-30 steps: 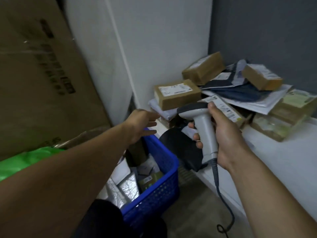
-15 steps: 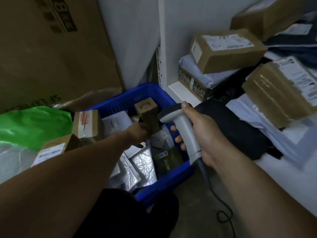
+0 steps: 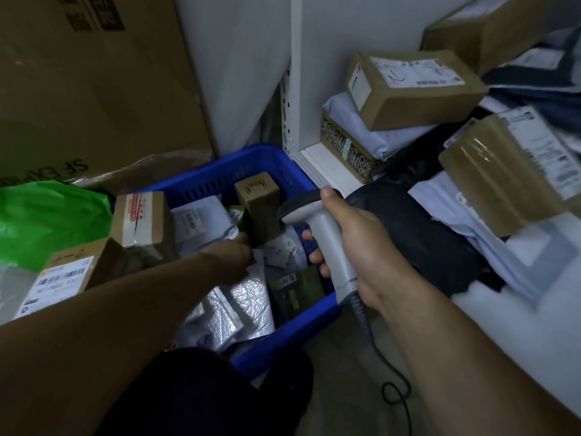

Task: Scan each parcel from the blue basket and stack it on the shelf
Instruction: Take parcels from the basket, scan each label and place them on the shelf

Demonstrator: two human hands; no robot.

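Note:
The blue basket (image 3: pixel 283 338) sits on the floor, full of parcels: silver padded mailers (image 3: pixel 242 303), white bags and a small brown box (image 3: pixel 259 209) standing upright. My left hand (image 3: pixel 231 258) reaches into the basket, and its fingers curl at the base of that brown box, fingertips hidden. Over the basket's right rim, my right hand (image 3: pixel 361 247) grips the grey barcode scanner (image 3: pixel 317 231), head pointing left. On the white shelf (image 3: pixel 534 325) at the right lies a pile of parcels, among them a labelled brown box (image 3: pixel 408 86).
A large cardboard carton (image 3: pixel 78 89) leans against the wall at left. Below it lie a green bag (image 3: pixel 41 215) and two labelled boxes (image 3: pixel 141 218). A black bag (image 3: pixel 424 240) hangs over the shelf edge. The scanner cable (image 3: pixel 393 391) trails on the floor.
My view has dropped from the shelf to the basket. My left hand moved from above the rim down to the upright brown box. The scanner came lower and closer to the basket.

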